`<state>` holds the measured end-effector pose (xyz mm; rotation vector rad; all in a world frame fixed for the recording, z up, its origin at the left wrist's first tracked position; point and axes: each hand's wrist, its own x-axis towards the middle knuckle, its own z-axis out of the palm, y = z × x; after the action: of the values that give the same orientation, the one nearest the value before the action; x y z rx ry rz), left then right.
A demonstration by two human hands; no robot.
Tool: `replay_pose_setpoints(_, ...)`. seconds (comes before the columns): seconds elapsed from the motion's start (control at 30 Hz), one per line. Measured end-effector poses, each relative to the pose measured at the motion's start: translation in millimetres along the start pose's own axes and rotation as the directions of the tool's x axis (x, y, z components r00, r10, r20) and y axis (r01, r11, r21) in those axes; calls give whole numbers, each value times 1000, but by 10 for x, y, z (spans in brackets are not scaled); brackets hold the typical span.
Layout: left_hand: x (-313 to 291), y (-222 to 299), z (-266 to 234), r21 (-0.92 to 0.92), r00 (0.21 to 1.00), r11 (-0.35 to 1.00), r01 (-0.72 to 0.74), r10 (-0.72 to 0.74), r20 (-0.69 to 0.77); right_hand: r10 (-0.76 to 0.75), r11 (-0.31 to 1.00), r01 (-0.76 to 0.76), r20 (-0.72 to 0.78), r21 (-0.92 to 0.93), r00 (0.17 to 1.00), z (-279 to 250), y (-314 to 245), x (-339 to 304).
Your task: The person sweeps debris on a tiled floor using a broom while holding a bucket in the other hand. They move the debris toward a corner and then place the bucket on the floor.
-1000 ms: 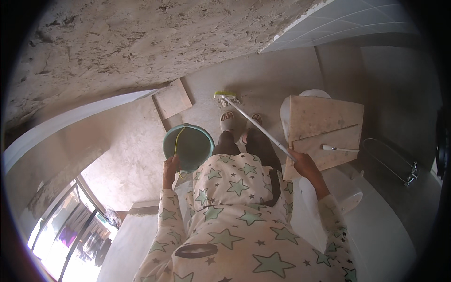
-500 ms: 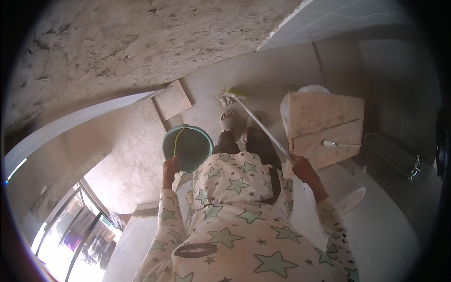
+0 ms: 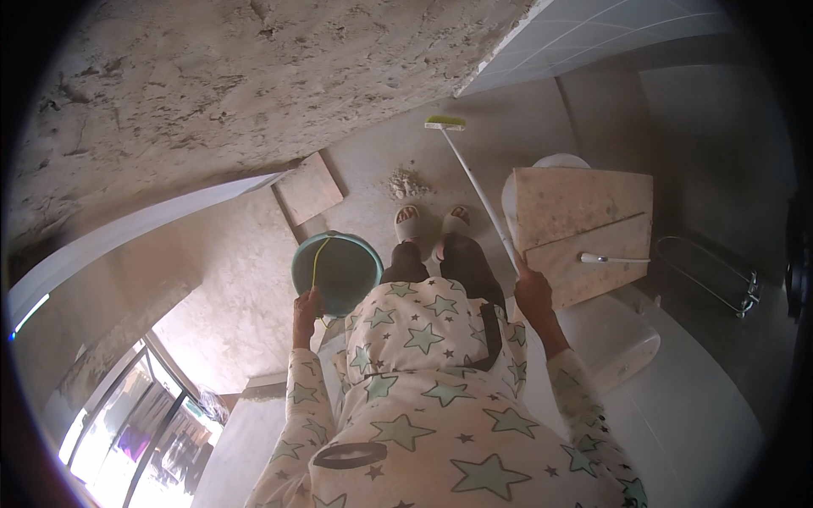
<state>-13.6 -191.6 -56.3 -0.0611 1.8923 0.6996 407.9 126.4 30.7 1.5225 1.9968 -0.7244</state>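
My left hand (image 3: 306, 306) grips the thin yellow handle of a teal bucket (image 3: 336, 269) that hangs beside my left leg. My right hand (image 3: 533, 291) is closed on the white pole of a broom (image 3: 475, 186); its yellow-green head (image 3: 445, 124) rests on the floor well ahead of my feet. A small pile of dusty rubble (image 3: 407, 181) lies on the floor just in front of my slippers (image 3: 432, 222), between them and the broom head. I wear a top with green stars.
A rough bare concrete wall (image 3: 212, 93) fills the upper left. A square tile slab (image 3: 310, 188) lies on the floor. Two stone slabs (image 3: 581, 227) rest on a white toilet (image 3: 605, 334) at the right, near a metal rail (image 3: 707, 275). A window (image 3: 127, 423) is at the lower left.
The broom head has swung forward, away from my feet, uncovering the pile of rubble. The bucket stays in my left hand.
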Motion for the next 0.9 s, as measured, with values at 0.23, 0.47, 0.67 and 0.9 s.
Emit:
replay_pose_setpoints(0.23,18,139,62,10,1000,1000,0,0,17,-7,1000,6,7,20,1000,89,-435,549)
replay_pose_setpoints(0.47,14,233,66,98,992,989,-110,104,73,-74,997,73,-75,-24,994,453,47,295)
replay_pose_setpoints(0.67,37,265,-24,87,996,993,-82,78,50,-18,999,20,-62,33,998,402,-352,583)
replay_pose_setpoints(0.9,3,290,-11,95,998,993,-63,61,25,-9,997,9,4,-75,1000,775,245,267)
